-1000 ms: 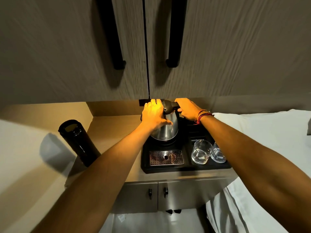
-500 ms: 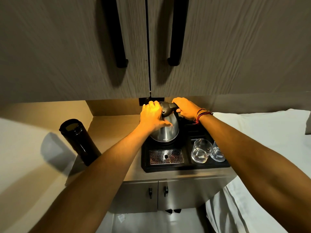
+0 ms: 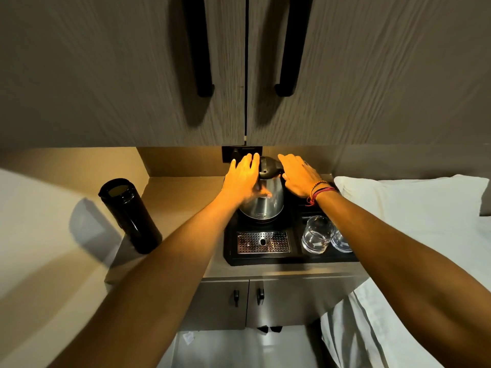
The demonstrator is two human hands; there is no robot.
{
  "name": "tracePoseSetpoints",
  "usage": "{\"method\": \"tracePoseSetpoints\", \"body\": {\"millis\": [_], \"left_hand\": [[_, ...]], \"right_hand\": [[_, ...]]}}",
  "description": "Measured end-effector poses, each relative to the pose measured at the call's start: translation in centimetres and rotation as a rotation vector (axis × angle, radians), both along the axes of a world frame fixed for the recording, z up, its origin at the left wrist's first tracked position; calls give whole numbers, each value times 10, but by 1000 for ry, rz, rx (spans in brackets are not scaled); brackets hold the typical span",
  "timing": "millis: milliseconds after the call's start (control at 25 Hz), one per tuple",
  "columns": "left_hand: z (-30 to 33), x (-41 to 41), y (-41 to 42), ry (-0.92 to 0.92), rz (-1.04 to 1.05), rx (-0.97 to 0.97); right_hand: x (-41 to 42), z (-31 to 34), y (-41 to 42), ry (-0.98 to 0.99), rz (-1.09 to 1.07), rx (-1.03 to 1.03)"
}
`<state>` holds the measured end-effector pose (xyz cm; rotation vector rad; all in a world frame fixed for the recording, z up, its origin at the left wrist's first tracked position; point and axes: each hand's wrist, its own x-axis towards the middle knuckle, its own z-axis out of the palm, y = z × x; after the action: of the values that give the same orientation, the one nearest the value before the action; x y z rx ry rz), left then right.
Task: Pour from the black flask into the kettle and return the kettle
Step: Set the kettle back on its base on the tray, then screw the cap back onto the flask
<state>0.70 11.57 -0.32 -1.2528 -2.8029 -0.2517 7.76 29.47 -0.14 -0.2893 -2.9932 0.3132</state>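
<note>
The steel kettle [image 3: 269, 204] with its black lid stands upright at the back of the black tray [image 3: 231, 257]. My left hand [image 3: 243, 179] lies against the kettle's left side, fingers stretched out and the thumb touching the steel body. My right hand [image 3: 297, 175] hovers flat at the kettle's right, by the black handle, with straight fingers that hold nothing. The tall black flask [image 3: 130, 216] stands upright on the counter at the left, well apart from both hands, and looks open at the top.
Two drinking glasses [image 3: 317, 235] stand on the tray's right part and a perforated metal grate [image 3: 263, 242] lies at its front. Cupboard doors with black handles [image 3: 202, 49] hang low overhead. A white bed with a pillow [image 3: 414, 203] borders the counter on the right.
Both hands have opened: earlier they were closed around the kettle's lid and handle, now the fingers are stretched out. The kettle stays on the tray.
</note>
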Motion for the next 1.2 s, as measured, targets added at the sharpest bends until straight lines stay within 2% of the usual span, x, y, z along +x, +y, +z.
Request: {"method": "tracePoseSetpoints", "body": {"millis": [80, 160, 240, 320, 400, 520, 600, 760, 840, 1040, 1120, 1200], "left_hand": [[-12, 4, -25, 75, 4, 52], [-30, 6, -64, 46, 75, 69], [-52, 8, -110, -41, 179, -74], [-72, 12, -150, -233, 236, -243], [-83, 21, -180, -433, 258, -289], [-95, 36, -202, -497, 305, -238], [-106, 49, -205, -498, 387, -138], [-101, 51, -203, -355, 403, -66], [-78, 40, -208, -227, 371, -21], [7, 2, -231, 99, 363, 255], [38, -12, -248, 289, 431, 279], [54, -24, -269, 326, 524, 255]], "right_hand": [[6, -1, -15, 159, 31, 55], [8, -4, -39, 265, 117, 256], [4, -8, -71, 256, 264, 378], [-3, -22, -110, 186, 426, 351], [-11, -42, -149, 50, 518, 285], [-16, -77, -194, -197, 537, 272], [-16, -95, -211, -315, 530, 277], [-22, -103, -220, -375, 473, 223], [-31, -92, -216, -328, 430, 229], [-59, -41, -224, -160, 345, 220], [-67, -18, -238, -81, 356, 185], [-73, -1, -257, -40, 382, 141]]}}
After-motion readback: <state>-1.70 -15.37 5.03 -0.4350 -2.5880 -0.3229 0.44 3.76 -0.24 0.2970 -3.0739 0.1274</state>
